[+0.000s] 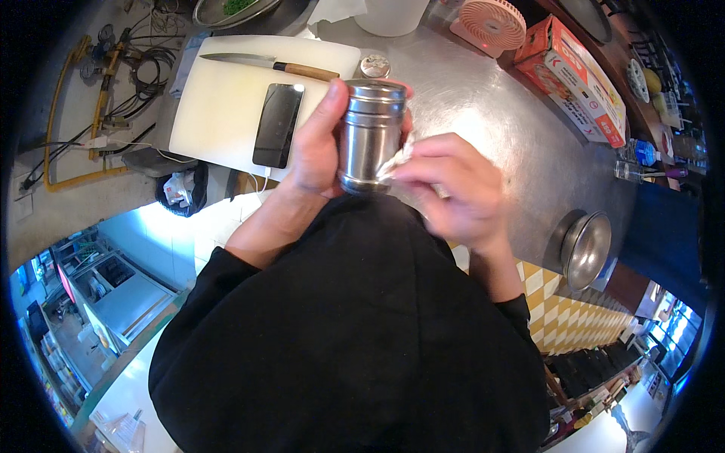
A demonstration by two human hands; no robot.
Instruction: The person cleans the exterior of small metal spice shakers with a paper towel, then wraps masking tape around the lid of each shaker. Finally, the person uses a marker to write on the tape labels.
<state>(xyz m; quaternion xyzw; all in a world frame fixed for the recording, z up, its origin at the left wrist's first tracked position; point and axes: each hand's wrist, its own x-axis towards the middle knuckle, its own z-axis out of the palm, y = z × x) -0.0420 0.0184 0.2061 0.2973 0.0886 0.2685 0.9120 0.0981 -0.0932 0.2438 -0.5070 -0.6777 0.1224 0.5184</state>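
Observation:
My left hand (320, 139) is wrapped around a stainless steel canister (371, 136) with a ribbed upper band, its thumb along the left side. Pinched in my right hand (459, 184) is a small white wad (396, 164), cloth or paper, pressed to the canister's lower right side. That hand is slightly blurred. Just beyond the canister a small round metal-topped container (375, 67) stands on the steel counter (436, 85). To the left, a white cutting board (215, 113) carries a wooden-handled knife (294, 69) and a black smartphone (277, 124) with a cable plugged in.
A pink fan (490, 25) and a red-and-white printed box (572, 79) stand at the back right. Metal bowls (587, 249) sit by the counter's right edge. A white tub (391, 14) and a dish with chopped greens (235, 8) are at the far side. Gas pipes (54, 124) run along the left wall.

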